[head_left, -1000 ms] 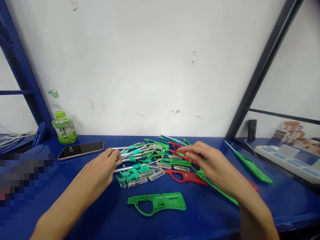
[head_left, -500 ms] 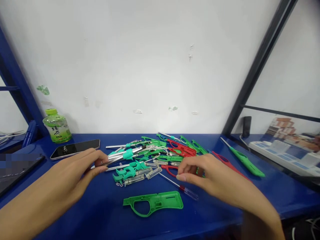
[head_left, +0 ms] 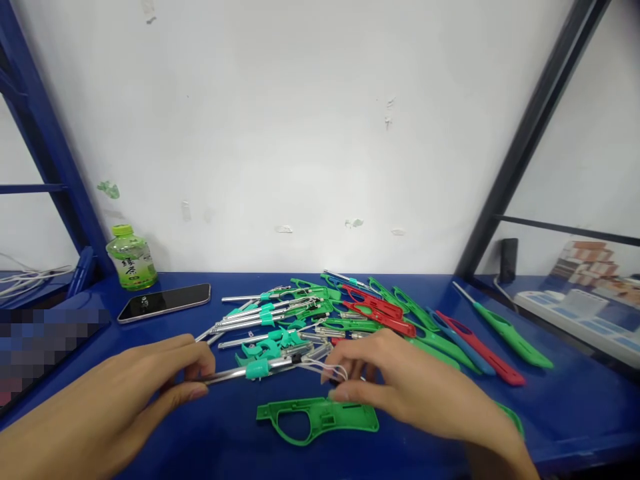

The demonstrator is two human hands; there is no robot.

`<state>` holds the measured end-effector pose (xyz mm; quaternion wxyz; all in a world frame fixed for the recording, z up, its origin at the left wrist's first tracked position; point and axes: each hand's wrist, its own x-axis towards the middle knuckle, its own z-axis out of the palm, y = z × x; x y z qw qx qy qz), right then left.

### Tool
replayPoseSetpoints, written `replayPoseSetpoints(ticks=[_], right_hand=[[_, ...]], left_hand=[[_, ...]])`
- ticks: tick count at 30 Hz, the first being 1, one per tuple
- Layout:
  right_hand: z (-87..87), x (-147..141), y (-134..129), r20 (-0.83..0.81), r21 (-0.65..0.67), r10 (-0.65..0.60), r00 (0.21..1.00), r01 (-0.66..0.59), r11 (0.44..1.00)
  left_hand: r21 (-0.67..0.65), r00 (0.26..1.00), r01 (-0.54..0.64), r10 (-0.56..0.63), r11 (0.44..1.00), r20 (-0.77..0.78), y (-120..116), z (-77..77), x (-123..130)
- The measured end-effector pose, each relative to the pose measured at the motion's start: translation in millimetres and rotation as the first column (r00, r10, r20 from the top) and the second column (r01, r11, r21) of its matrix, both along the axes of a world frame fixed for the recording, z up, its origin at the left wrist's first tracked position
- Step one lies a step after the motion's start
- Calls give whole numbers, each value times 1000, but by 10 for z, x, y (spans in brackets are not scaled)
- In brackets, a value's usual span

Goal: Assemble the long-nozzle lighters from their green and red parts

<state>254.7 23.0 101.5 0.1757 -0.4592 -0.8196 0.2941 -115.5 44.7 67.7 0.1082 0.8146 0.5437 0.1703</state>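
My left hand [head_left: 160,380] pinches the far end of a metal lighter tube [head_left: 230,375] with a teal collar [head_left: 257,369]. White wires [head_left: 327,368] trail from its right end to my right hand [head_left: 383,367], whose fingers are closed on a small dark part at the wires' end, mostly hidden. Just below the tube lies a green lighter shell half [head_left: 350,417] with a trigger loop, its inner side up. Behind the tube are teal triggers [head_left: 267,348] and more metal tubes [head_left: 250,320] with teal collars, in a loose pile.
Red shell halves [head_left: 375,307] and green shell halves lie at the back right. Further right are a red lighter [head_left: 483,353], a blue one and a green one [head_left: 515,337] with its tube. A phone [head_left: 165,302] and a green drink bottle [head_left: 133,260] stand at the left. Behind is a wall.
My left hand has brought a tube down and forward over the table, above the green shell half. My right hand has moved left and down to the wires. The view has shifted slightly.
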Motion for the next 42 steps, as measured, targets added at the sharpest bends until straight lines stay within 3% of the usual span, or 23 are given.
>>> replayPoseSetpoints(ticks=[6,14,21,26,33,42], right_hand=[[-127,-150,24,123,227,-7,992,-21,974],[-260,-314,44,157,236,41,987,-78,969],[-233,-349,11,110,219,-16,994,-8,976],[-208,-352,-7,7,255,-18,1000,16,967],[-150,-387,-2,-46,373,47,998,-27,927],[-135,-393,-13,-13,510,7,1000,1,860]], left_hand=[[-29,999,20,-22,999,-42,-27,-99,-92],[72,990,-75,83,995,-114,-143,-75,2],[61,998,4,0,998,-62,-30,-137,-42],[46,999,39,-37,998,-30,-23,-69,25],[81,998,67,-67,994,-7,-53,-63,77],[56,997,67,-69,996,43,-92,-12,171]])
